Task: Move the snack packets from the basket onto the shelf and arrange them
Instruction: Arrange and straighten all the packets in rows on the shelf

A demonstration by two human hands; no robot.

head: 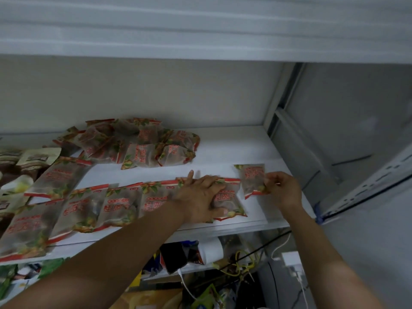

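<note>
Pinching with thumb and fingertips, the right hand (284,189) has its grip clamped on the lower right corner of a small packet (253,178). The packet lies just off the right end of the front row (116,204), tilted a little and near the shelf (223,152) edge. The left hand (200,195) grips nothing. Its fingers are straight and spread, pressing flat on the end packet (229,201) of that row.

The row runs leftward along the front of the shelf, with the packets overlapping side by side. A loose pile (142,143) of the same red-trimmed packets sits behind it, near the back wall. The basket is not in view.

The step in hand looks like arranging: adding this small packet to the line while the left hand steadies its neighbour. The next move likely calls for squaring the packet with the others and laying it flat beside or slightly over the end one. After that, the pile at the back needs to be drawn forward into rows. The film looks slippery, so a light hold-down seems wise.
</note>
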